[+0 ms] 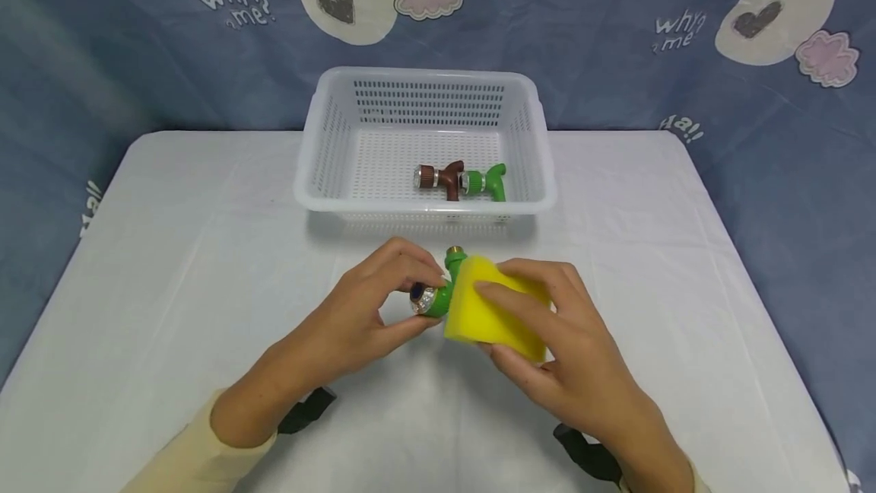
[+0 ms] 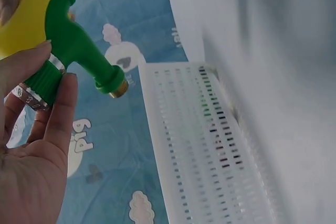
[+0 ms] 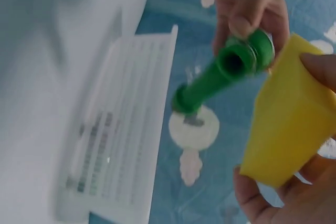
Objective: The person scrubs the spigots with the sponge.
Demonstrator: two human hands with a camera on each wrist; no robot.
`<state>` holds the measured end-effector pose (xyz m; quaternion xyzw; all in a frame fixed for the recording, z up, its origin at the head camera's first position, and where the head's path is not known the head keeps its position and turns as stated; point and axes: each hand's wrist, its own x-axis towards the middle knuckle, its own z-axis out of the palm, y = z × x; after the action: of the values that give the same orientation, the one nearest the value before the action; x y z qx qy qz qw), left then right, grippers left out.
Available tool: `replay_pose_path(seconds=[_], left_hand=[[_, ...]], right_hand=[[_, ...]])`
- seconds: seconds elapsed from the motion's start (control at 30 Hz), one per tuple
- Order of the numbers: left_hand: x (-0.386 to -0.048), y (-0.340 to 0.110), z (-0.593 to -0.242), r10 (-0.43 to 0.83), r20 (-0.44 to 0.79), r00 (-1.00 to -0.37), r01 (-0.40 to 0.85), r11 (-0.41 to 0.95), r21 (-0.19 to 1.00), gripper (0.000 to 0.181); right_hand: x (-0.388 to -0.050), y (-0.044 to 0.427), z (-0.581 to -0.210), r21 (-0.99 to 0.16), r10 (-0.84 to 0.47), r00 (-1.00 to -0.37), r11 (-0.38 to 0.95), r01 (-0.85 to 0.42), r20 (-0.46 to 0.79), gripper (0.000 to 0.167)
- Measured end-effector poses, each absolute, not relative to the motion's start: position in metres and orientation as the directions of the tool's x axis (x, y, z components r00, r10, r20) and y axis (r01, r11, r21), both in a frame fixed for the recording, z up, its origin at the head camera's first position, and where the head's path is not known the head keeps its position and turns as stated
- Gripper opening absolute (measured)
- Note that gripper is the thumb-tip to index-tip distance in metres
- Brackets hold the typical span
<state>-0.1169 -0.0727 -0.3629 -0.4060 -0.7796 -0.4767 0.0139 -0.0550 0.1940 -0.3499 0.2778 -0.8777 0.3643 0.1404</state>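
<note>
A green plastic tap [image 1: 442, 297] with a silver-ringed knob and a brass threaded end is held by my left hand [image 1: 369, 303], thumb and fingers around its knob end. In the left wrist view the whole tap [image 2: 71, 43] shows, its brass end pointing down and right. My right hand [image 1: 564, 333] grips a thick yellow sponge [image 1: 503, 310] between thumb and fingers. From the head view the sponge overlaps the tap's right side. The right wrist view shows the sponge [image 3: 289, 116] beside the tap [image 3: 220, 72], whose open mouth faces that camera.
A white perforated basket [image 1: 328, 208] stands at the back of the white-covered table [image 1: 171, 287]. Inside it lie a brown tap [image 1: 449, 179] and another green tap [image 1: 494, 181]. Behind hangs a blue printed cloth [image 1: 582, 36].
</note>
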Motion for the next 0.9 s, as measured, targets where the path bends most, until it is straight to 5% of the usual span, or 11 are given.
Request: replay_pose_path(seconds=[0.2, 0.57, 0.9], left_hand=[[-0.113, -0.072, -0.359, 0.613, 0.359, -0.704, 0.579, 0.203, 0.789, 0.051], [-0.118, -0.074, -0.356, 0.665, 0.412, -0.623, 0.651, 0.149, 0.744, 0.051], [-0.113, -0.080, -0.353, 0.686, 0.308, -0.659, 0.586, 0.212, 0.782, 0.050]], right_hand=[[-0.060, 0.185, -0.352, -0.529, -0.416, -0.749, 0.532, -0.661, 0.516, 0.037], [-0.055, 0.207, -0.361, -0.556, -0.424, -0.815, 0.595, -0.580, 0.396, 0.044], [-0.058, 0.209, -0.358, -0.601, -0.394, -0.808, 0.540, -0.589, 0.438, 0.055]])
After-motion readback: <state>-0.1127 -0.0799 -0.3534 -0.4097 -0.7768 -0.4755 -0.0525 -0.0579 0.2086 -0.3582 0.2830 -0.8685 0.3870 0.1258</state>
